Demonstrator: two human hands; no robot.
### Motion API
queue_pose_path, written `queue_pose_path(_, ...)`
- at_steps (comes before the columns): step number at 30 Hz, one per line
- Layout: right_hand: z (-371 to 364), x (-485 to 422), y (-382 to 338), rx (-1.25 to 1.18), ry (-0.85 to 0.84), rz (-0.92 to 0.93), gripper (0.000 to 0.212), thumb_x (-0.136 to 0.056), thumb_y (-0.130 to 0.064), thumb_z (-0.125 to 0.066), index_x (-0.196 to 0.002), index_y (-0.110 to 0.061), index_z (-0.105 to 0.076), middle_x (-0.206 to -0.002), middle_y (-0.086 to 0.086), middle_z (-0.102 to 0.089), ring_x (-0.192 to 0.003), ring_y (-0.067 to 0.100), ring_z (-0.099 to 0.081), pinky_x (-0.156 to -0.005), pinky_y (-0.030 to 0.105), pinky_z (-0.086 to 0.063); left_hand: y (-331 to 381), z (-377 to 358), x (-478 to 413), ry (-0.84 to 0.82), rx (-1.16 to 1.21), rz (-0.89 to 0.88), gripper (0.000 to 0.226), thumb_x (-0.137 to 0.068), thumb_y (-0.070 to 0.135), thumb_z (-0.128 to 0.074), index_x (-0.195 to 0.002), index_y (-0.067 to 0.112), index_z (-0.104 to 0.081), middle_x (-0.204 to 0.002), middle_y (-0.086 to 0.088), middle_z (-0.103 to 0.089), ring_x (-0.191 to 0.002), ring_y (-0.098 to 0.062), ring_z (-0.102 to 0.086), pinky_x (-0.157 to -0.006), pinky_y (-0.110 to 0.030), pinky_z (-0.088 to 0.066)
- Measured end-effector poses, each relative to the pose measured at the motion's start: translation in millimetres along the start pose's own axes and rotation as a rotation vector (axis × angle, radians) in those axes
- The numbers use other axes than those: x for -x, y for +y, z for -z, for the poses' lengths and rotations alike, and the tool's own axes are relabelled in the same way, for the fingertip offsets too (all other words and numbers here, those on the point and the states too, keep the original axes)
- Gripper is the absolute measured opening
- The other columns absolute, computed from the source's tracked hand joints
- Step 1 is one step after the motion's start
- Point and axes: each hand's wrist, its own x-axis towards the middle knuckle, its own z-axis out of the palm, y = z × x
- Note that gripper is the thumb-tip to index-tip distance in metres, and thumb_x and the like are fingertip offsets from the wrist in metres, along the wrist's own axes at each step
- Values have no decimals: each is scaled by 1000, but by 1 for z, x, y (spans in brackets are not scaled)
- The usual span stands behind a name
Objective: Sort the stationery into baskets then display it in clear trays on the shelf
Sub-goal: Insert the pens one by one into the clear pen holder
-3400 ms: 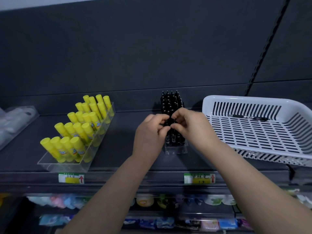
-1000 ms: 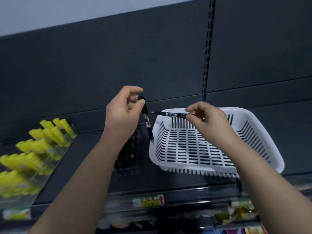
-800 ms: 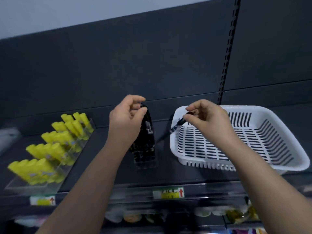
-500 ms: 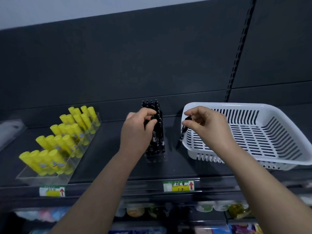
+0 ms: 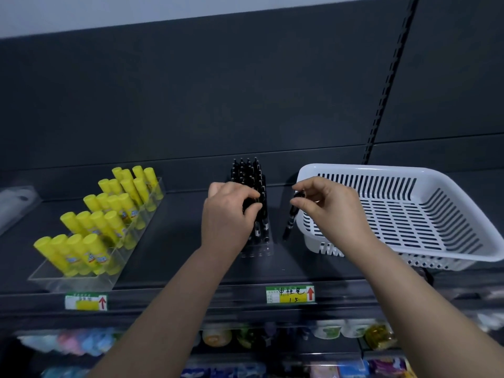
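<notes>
A narrow clear tray [image 5: 259, 251] on the dark shelf holds several black pens [image 5: 249, 173] standing upright. My left hand [image 5: 227, 216] is at the tray's front part, its fingers pinching a black pen down among the others. My right hand [image 5: 324, 207] pinches the top of another black pen [image 5: 289, 222], which hangs tip down between the tray and the white slotted basket [image 5: 409, 214]. Nothing shows inside the basket.
A clear stepped tray [image 5: 68, 279] with several yellow glue sticks [image 5: 109, 211] stands at the left. A clear tray with pale items [image 5: 13, 205] lies at the far left. Price labels [image 5: 290, 294] line the shelf edge. Lower shelves hold colourful packs.
Both hands came away from the basket with one pen each. My left hand lowered its pen into the tray. My right hand turned its pen from level to hanging tip down.
</notes>
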Motion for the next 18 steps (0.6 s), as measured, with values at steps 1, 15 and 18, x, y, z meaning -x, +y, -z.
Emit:
queue_pose_path(1, 0, 0, 0, -4, 5, 0, 17, -81, -27, -74, -97, -29, -69, -78, -16, -63, -73, -3, -61, -65, 4, -41, -1, -1, 3, -2, -28, -15, 13, -77, 22, -77, -90, 21, -73, -89, 9, -63, -95, -17, -49, -73, -35, -49)
queue_pose_path(15, -34, -15, -22, 12, -46, 106, 33, -80, -24, -75, -111, -22, -64, -79, -14, -59, -71, 3, -59, -75, 15, -45, -14, 22, 3, 10, -21, 120, 27, -93, 17, -56, -119, 15, -63, -126, -5, -56, -117, -24, -49, -92, 6, -7)
queue_pose_path(18, -44, -16, -20, 125, -133, 111, 41, -79, -27, -75, -116, -23, -60, -89, -7, -67, -84, 14, -64, -83, 28, -49, -14, 27, 4, 18, -25, 116, 23, -93, 17, -56, -115, 16, -65, -127, -3, -54, -117, -21, -47, -89, 4, -11)
